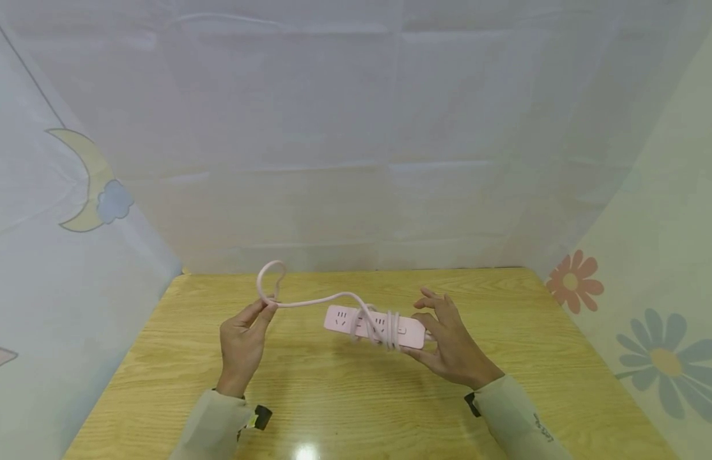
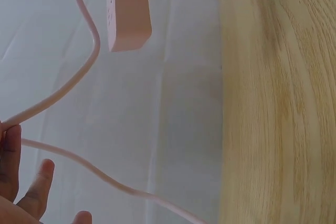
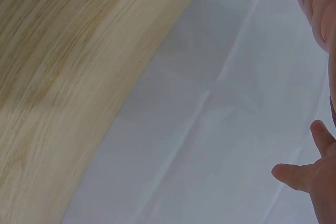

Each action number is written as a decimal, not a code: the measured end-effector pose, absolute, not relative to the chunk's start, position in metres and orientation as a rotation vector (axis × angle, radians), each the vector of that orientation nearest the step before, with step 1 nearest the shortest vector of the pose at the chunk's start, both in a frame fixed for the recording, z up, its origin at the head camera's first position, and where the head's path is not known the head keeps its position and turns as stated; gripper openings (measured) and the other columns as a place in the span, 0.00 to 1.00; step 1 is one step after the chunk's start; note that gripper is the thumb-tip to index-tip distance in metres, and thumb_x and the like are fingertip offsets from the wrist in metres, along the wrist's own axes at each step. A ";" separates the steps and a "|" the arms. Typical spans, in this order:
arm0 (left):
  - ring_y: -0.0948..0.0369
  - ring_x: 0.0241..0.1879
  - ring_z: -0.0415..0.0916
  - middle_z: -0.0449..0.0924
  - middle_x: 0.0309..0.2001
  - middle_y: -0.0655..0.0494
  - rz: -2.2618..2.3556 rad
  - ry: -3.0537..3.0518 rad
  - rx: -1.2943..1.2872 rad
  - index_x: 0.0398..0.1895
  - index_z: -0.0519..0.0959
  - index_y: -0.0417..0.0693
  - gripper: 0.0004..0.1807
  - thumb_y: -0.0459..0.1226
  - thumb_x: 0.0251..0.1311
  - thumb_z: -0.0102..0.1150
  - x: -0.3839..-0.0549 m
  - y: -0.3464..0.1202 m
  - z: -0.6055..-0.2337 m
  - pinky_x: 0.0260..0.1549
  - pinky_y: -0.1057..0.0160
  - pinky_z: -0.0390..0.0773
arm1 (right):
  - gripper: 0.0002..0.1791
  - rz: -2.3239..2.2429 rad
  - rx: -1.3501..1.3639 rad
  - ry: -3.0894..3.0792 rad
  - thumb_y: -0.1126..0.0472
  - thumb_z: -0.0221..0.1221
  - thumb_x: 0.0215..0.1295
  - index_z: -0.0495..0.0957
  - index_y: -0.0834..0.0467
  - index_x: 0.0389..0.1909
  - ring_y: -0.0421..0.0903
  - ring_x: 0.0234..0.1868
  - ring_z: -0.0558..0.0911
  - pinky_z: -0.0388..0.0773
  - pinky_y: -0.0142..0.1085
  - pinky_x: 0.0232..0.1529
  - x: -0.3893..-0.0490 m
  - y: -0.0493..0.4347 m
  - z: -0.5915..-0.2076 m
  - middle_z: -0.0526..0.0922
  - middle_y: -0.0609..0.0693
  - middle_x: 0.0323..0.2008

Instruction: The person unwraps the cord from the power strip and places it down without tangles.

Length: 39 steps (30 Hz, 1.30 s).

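Note:
A pink power strip hangs over the table, its socket face toward me and several turns of its own cord wrapped round its middle. My right hand grips its right end between thumb and fingers, other fingers raised. From the wraps a loose length of pink cord runs left to my left hand, which pinches it between thumb and fingertips. Beyond that pinch the cord rises in a loop. In the left wrist view the strip's end and two runs of cord show. The right wrist view catches only part of the wrapped strip.
A wood-grain table lies below both hands. Pale sheeting stands behind it, with printed side panels at left and right, one bearing a moon, the other flowers. Dark straps sit at both sleeves.

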<state>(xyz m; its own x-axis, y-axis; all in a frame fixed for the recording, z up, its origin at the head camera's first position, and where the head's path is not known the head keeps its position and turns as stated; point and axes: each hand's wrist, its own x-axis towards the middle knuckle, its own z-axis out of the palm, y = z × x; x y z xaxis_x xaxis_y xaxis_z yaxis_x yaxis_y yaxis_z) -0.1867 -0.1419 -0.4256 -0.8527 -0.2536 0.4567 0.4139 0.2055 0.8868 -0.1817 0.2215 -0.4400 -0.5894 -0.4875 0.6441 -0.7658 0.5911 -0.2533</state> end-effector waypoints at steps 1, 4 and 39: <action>0.53 0.56 0.78 0.84 0.47 0.40 -1.701 -1.963 -0.150 0.45 0.85 0.30 0.10 0.29 0.63 0.65 -0.187 -0.142 -0.426 0.57 0.60 0.74 | 0.26 0.711 0.992 -2.302 0.35 0.55 0.68 0.79 0.55 0.46 0.69 0.69 0.62 0.44 0.69 0.68 -0.182 0.221 -0.440 0.71 0.56 0.55; 0.57 0.54 0.80 0.84 0.47 0.39 -1.719 -1.934 -0.154 0.44 0.85 0.30 0.09 0.28 0.63 0.65 -0.187 -0.143 -0.426 0.53 0.71 0.74 | 0.26 0.716 0.989 -2.306 0.35 0.55 0.68 0.79 0.55 0.46 0.69 0.69 0.62 0.44 0.70 0.67 -0.181 0.222 -0.440 0.71 0.56 0.55; 0.69 0.56 0.77 0.84 0.49 0.40 -1.793 -1.937 -0.185 0.47 0.83 0.29 0.10 0.26 0.66 0.60 -0.181 -0.154 -0.429 0.57 0.72 0.69 | 0.30 0.694 0.960 -2.311 0.34 0.53 0.68 0.79 0.58 0.43 0.67 0.70 0.62 0.44 0.71 0.66 -0.181 0.222 -0.441 0.71 0.58 0.55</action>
<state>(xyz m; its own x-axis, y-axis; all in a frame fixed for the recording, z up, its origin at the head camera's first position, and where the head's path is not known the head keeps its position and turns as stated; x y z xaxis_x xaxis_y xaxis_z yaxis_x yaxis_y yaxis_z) -0.1806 -0.1536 -0.4293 -0.8706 -0.2258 0.4371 0.4185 0.1274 0.8992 -0.1809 0.2218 -0.4407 -0.6016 -0.4718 0.6445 -0.7489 0.6137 -0.2499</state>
